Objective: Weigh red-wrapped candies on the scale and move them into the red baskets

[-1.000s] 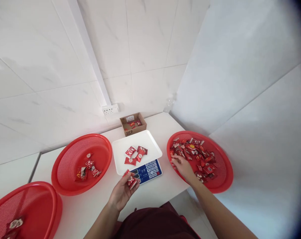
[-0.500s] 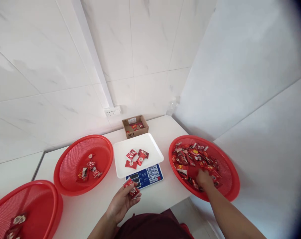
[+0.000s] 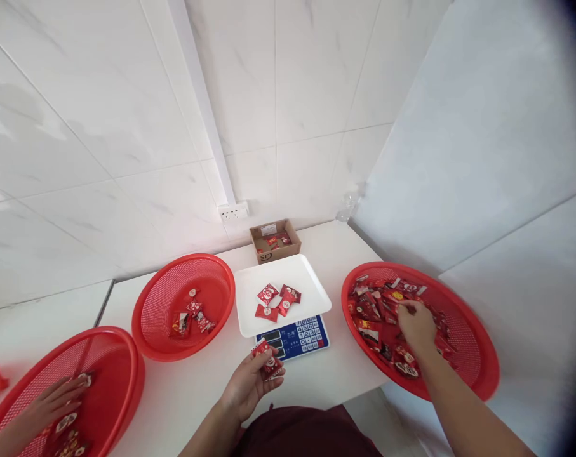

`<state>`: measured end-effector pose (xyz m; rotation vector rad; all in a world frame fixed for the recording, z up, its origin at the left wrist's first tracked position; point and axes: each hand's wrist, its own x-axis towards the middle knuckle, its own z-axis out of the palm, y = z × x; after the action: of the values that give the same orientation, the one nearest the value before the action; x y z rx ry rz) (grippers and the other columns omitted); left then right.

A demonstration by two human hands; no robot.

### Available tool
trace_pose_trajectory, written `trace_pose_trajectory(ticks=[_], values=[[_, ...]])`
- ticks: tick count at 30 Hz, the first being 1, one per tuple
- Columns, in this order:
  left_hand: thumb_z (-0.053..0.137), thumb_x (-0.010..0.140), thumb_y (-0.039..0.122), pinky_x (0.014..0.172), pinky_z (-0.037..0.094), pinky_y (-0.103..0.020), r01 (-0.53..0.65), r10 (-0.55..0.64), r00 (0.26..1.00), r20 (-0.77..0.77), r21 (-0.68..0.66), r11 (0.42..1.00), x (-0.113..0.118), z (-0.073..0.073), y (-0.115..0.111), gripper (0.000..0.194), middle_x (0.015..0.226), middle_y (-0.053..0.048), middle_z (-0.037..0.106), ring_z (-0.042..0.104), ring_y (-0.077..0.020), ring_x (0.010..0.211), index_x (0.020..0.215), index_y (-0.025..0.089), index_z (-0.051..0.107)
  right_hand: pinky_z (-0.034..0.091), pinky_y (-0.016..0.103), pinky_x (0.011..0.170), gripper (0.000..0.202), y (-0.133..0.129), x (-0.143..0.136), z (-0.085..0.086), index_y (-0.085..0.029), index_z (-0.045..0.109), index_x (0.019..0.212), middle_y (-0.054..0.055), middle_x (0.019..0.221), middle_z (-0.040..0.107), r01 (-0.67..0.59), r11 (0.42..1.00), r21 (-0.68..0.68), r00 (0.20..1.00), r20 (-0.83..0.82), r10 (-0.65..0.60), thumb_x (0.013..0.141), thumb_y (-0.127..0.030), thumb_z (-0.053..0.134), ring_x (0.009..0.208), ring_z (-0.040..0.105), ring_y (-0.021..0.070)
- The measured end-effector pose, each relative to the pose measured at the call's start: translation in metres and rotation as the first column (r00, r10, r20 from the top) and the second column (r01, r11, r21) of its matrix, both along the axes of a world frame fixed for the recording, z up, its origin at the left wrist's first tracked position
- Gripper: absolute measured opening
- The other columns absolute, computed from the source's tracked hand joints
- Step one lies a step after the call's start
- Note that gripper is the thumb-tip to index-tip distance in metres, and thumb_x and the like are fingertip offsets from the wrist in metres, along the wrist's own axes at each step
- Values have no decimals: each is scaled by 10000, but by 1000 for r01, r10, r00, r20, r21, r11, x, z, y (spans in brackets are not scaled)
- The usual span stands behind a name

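My left hand [image 3: 252, 381] is closed on red snack packets [image 3: 270, 366], held between thumb and fingers at the near edge of the scale. My right hand [image 3: 417, 325] reaches into the right red basket [image 3: 478, 358], above a heap of red wrapped packets [image 3: 378, 304]. Its fingers are pinched; a small dark bit shows at the fingertips, too little to name. Between my hands stands a digital scale [image 3: 294, 338] with a blue keypad. Several red packets [image 3: 279, 302] lie together on its white tray [image 3: 252, 285].
A small cardboard box [image 3: 275, 243] with red packets stands behind the scale. Left of it are a red basket [image 3: 147, 292] with several packets and a nearer red basket [image 3: 135, 381]. Another person's hand [image 3: 54, 406] is in the nearer one. A socket strip [image 3: 233, 211] is on the wall.
My right hand has lifted from deep among the packets to above them. My left hand keeps its hold. Another person's hand has appeared over the near left basket. The view has shifted left.
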<state>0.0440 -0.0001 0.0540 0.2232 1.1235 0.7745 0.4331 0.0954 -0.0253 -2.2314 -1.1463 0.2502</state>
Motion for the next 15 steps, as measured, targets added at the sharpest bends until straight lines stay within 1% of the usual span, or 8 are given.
trace_pose_trajectory(ticks=[3,4,5,6,7,9,11,15], values=[[629,753,334,664,495,-257,-10,10,1000,7,5,1000,0,-1,-1,253,751,-36,633,624,-129,684,908,148,554,474,307,738,330,23,-49,22,-161,595,951,105,963,669,-101,992,74,989,-101,108,715,-315,424,831,614,198],[631,751,335,662,495,-257,-12,12,1000,10,6,1000,0,-1,-1,256,749,-35,633,624,-129,680,910,149,555,472,309,763,334,29,-70,29,-162,584,980,105,995,661,-192,975,113,954,-211,213,724,-323,440,864,613,199],[633,750,336,659,495,-256,-14,14,1000,11,6,1000,0,-1,-2,258,746,-34,632,624,-129,676,911,149,556,472,312,779,335,34,-91,35,-165,571,1001,103,1023,653,-305,943,130,892,-307,331,735,-324,444,891,613,197],[633,750,336,656,494,-255,-16,16,1000,12,6,1000,0,-2,-2,259,744,-32,632,624,-128,671,912,149,556,468,314,804,327,38,-113,39,-165,560,1015,104,1061,639,-420,898,129,821,-368,437,747,-307,437,927,607,192],[634,749,335,653,494,-254,-18,18,1000,14,5,1000,0,-2,-3,259,741,-31,630,624,-127,667,913,149,556,473,304,801,305,41,-133,42,-168,565,1000,94,1053,644,-482,868,121,783,-386,488,751,-289,438,912,616,181],[638,746,334,650,494,-253,-25,25,1000,17,4,1000,0,-2,-4,261,739,-29,628,624,-125,663,912,150,556,480,289,796,277,45,-169,44,-176,575,988,75,1040,654,-568,816,103,728,-399,557,749,-259,464,880,631,163],[645,740,336,648,493,-251,-31,31,999,19,8,999,-2,-1,-5,265,740,-27,626,626,-127,665,909,152,554,478,279,813,295,47,-193,41,-181,563,1040,65,1082,646,-636,767,85,687,-393,612,772,-242,458,907,630,149],[648,737,344,649,488,-247,-49,48,999,18,21,999,-7,-3,-8,269,743,-26,626,629,-130,673,902,156,549,415,322,931,386,50,-210,32,-166,515,1171,97,1217,576,-727,686,22,645,-320,694,796,-164,425,1084,553,171]])
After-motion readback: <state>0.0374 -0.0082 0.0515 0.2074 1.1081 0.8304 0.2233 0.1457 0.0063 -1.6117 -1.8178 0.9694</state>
